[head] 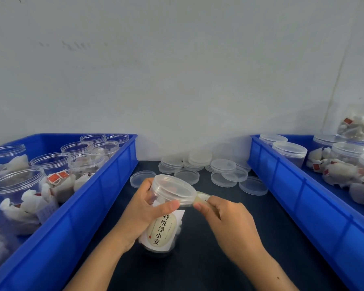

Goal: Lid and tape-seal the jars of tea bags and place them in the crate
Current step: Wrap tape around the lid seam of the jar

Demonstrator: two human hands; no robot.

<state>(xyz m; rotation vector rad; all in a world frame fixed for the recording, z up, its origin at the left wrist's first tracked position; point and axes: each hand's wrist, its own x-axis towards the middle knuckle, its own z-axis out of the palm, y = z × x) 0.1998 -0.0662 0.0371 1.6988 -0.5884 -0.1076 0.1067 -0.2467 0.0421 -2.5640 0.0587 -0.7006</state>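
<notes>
Clear lidded jar (166,206) gripped by left hand (144,208); right hand (229,221) pinches tape (201,197) beside lid (173,189).

Crates: I count two blue ones, left crate (105,185) and right crate (292,192).
Hands: two, left hand (144,213) and right hand (229,219).
Held jar (163,217): one, lidded.
Open jars (51,164) in left crate: I make out about nine.
Loose lids (223,165) on the tabletop (208,259): roughly a dozen; the overlapping ones I cannot count exactly.
</notes>
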